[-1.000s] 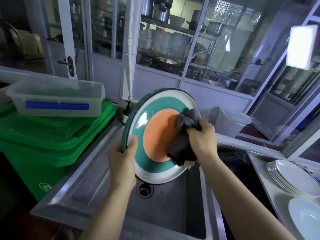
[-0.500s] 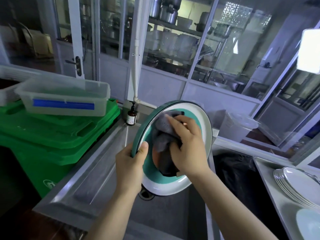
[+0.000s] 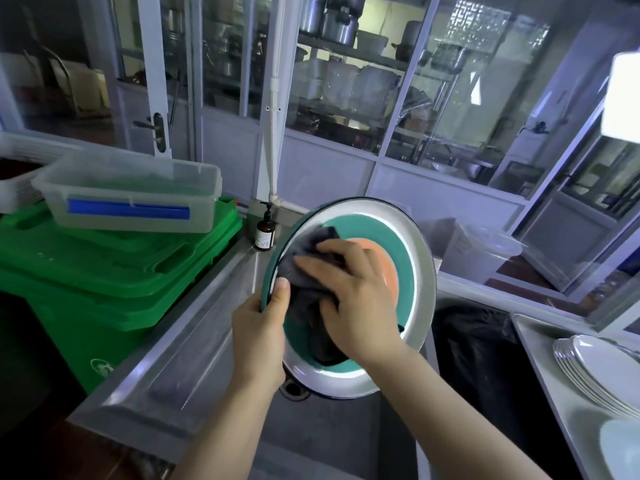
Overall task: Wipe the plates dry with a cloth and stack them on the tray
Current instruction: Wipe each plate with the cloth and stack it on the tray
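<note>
Plate (image 3: pixel 412 271) tilted over sink (image 3: pixel 207 341); your left hand (image 3: pixel 258 336) grip pinches rim at 9 o'clock, right hand (image 3: pixel 349 299) presses cloth (image 3: pixel 304 271) flat, fingers spread. Sweep outward, rotate plate, cover rim.

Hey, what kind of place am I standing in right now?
Most likely a restaurant or canteen dishwashing area. There is a steel sink beneath the plate being wiped, a stack of white plates on a steel tray at the right, and big metal pots on shelves behind the glass.
</note>
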A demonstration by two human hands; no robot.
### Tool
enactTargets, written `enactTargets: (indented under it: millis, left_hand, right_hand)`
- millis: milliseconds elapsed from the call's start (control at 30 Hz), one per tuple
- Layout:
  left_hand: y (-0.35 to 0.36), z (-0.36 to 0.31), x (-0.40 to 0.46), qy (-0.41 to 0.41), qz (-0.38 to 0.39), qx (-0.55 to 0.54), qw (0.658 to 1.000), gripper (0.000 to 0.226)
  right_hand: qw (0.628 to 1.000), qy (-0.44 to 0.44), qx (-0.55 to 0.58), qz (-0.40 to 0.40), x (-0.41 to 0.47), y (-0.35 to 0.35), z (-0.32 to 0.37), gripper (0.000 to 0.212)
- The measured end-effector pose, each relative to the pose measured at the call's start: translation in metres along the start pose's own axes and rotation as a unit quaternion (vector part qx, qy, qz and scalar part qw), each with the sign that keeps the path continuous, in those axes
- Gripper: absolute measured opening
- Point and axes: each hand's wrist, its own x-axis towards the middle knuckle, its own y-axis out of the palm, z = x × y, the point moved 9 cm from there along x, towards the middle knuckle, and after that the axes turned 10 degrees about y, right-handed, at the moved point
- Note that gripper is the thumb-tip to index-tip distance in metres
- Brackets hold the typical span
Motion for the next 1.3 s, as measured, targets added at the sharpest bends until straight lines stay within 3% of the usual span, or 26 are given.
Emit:
enactTargets:
  millis: [100,300,433,567,667,800,967,1033,1133,1300]
  left_hand:
    - [-0.004,0.006,0.003,-0.017,-0.005,-0.017,1.0,0.031]
    - [-0.006,0.006,0.005,-0.043,-0.023,-0.062,0.997,0.031]
    - [-0.009,0.011,0.009,-0.064,-0.024,-0.09,0.994,0.043]
    - [-0.022,0.004,0.013,-0.033,-0.058,-0.073,0.995,0.024]
    - [-0.026,-0.012,0.016,0.019,-0.05,-0.012,0.999,0.028]
    - [-0.023,-0.026,0.014,0.065,-0.027,0.039,0.997,0.035]
    - [-0.026,-0.023,0.014,0.064,-0.037,0.037,0.997,0.036]
    - [-0.028,-0.022,0.015,0.058,-0.041,0.037,0.997,0.039]
    - [-0.034,-0.01,0.018,0.019,-0.059,0.006,0.998,0.043]
    - [-0.045,0.011,0.021,-0.039,-0.096,-0.079,0.991,0.029]
  right_hand:
    - [0.999,-0.026,-0.021,0.03,-0.007,0.007,0.004,0.043]
    - [0.996,0.008,-0.013,0.089,-0.02,0.021,-0.007,0.055]
    - [0.988,-0.091,-0.071,0.099,-0.039,0.031,0.009,0.039]
    - [0.967,-0.176,-0.136,0.126,-0.059,0.041,0.002,0.038]
    - [0.939,-0.203,-0.237,0.148,-0.068,0.043,-0.016,0.02]
    - [0.918,-0.148,-0.335,0.155,-0.064,0.044,-0.05,0.019]
    - [0.946,-0.06,-0.292,0.13,-0.066,0.036,-0.071,0.037]
    - [0.963,0.05,-0.224,0.142,-0.063,0.029,-0.094,0.053]
    - [0.957,0.232,-0.082,0.156,-0.066,0.02,-0.133,0.069]
    - [0.94,0.314,0.051,0.128,-0.063,0.012,-0.152,0.089]
